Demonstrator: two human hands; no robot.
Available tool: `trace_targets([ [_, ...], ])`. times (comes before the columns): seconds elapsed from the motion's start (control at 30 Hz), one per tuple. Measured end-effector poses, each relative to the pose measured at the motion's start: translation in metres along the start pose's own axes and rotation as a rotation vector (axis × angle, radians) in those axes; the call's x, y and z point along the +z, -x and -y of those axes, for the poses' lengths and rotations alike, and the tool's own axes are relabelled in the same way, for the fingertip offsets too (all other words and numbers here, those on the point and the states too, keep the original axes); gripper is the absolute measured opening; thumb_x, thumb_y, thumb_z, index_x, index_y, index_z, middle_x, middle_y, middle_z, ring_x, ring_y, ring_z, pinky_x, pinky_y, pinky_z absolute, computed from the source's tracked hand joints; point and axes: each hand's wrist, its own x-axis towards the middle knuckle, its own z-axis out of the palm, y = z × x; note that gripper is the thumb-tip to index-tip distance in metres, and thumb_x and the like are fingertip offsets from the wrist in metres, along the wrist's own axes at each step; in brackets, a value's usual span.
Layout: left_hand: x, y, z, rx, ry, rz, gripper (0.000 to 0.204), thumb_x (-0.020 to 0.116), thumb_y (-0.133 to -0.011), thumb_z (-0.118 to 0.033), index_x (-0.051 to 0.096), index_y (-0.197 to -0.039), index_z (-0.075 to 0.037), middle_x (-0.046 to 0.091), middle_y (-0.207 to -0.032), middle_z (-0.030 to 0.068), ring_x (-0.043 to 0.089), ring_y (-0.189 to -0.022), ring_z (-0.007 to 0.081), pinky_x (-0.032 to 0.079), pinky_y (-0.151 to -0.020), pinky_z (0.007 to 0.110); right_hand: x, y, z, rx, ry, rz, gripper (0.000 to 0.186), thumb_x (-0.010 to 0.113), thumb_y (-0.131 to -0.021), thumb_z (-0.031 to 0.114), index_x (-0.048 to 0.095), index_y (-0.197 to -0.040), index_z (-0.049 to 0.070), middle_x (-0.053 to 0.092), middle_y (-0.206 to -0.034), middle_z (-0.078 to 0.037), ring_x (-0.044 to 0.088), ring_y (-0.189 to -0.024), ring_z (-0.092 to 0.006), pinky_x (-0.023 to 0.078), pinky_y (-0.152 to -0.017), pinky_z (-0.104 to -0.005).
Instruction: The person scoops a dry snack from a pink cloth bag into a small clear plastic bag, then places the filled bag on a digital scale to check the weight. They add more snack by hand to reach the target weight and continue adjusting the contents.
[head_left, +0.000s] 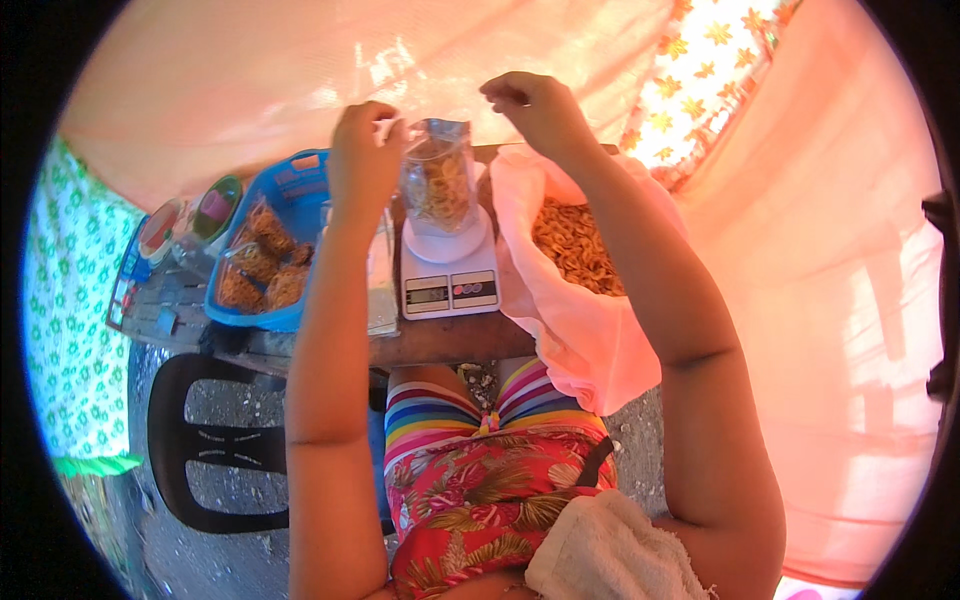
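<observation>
A clear plastic pouch (pixel 440 185), partly filled with yellow-brown curled snack pieces, stands upright on a white digital kitchen scale (pixel 450 275). Just left of the pouch's top is my left hand (pixel 368 140), its fingers bent and apart from the thumb, with nothing visible in it. My right hand (pixel 535 105) is raised to the right of the pouch and above it, fingers loosely curled, also with nothing visible in them. Beside the scale, a pink plastic-lined container (pixel 530 290) holds a heap of loose brown snack pieces (pixel 578 245), partly hidden by my right forearm.
A blue plastic basket (pixel 225 300) with several filled clear bags (pixel 262 255) stands left on the wooden table (pixel 440 345). Tubs (pixel 218 205) sit farther left. A black chair (pixel 165 440) is below the table's left side. Orange sheeting (pixel 250 80) hangs behind.
</observation>
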Motion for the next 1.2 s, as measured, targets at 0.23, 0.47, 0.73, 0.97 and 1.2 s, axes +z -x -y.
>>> trace_targets([
  [0.23,0.021,0.041,0.035,-0.43,0.565,-0.045,0.03,0.059,-0.099,-0.025,0.061,-0.121,-0.006,0.064,-0.119,0.0064,0.059,-0.109,0.0167,0.046,-0.093,0.031,-0.06,0.097,-0.052,0.33,0.359,0.572,0.032,0.071,-0.082,0.02,0.07,-0.111,0.006,0.07,-0.107,-0.011,0.066,-0.099,-0.0214,0.051,-0.089,-0.0346],
  [0.47,0.038,0.086,0.026,-0.668,0.799,0.041,0.038,0.054,-0.102,-0.029,0.055,-0.128,-0.001,0.059,-0.126,0.0089,0.054,-0.117,0.017,0.041,-0.101,0.031,-0.062,0.157,-0.07,0.241,0.288,0.817,0.038,0.072,-0.079,0.017,0.069,-0.116,0.011,0.063,-0.121,-0.012,0.05,-0.124,-0.0275,0.037,-0.106,-0.0391],
  [0.73,0.039,0.093,0.02,-0.743,0.844,0.053,0.035,0.054,-0.102,-0.027,0.054,-0.128,-0.004,0.06,-0.122,0.0067,0.055,-0.11,0.0145,0.043,-0.094,0.029,-0.109,0.13,-0.094,0.629,0.017,0.8,0.021,0.063,-0.083,0.002,0.073,-0.1,0.008,0.069,-0.091,-0.003,0.063,-0.092,-0.0149,0.051,-0.083,-0.0266],
  [0.97,0.037,0.099,0.021,-0.697,0.873,0.029,0.03,0.053,-0.103,-0.025,0.057,-0.125,-0.006,0.061,-0.116,0.0042,0.057,-0.103,0.0121,0.046,-0.087,0.026,-0.085,0.115,-0.07,0.511,0.27,0.421,0.022,0.066,-0.083,0.01,0.072,-0.104,0.009,0.068,-0.097,-0.006,0.064,-0.094,-0.0121,0.052,-0.081,-0.0287],
  [1.2,0.036,0.103,0.026,-0.702,0.88,0.046,0.032,0.054,-0.102,-0.028,0.058,-0.126,-0.007,0.06,-0.121,0.0019,0.055,-0.107,0.0109,0.044,-0.091,0.027,-0.071,0.115,-0.065,0.432,0.638,0.348,0.024,0.07,-0.081,0.021,0.073,-0.104,0.024,0.069,-0.103,-0.007,0.065,-0.094,-0.0188,0.052,-0.081,-0.0324],
])
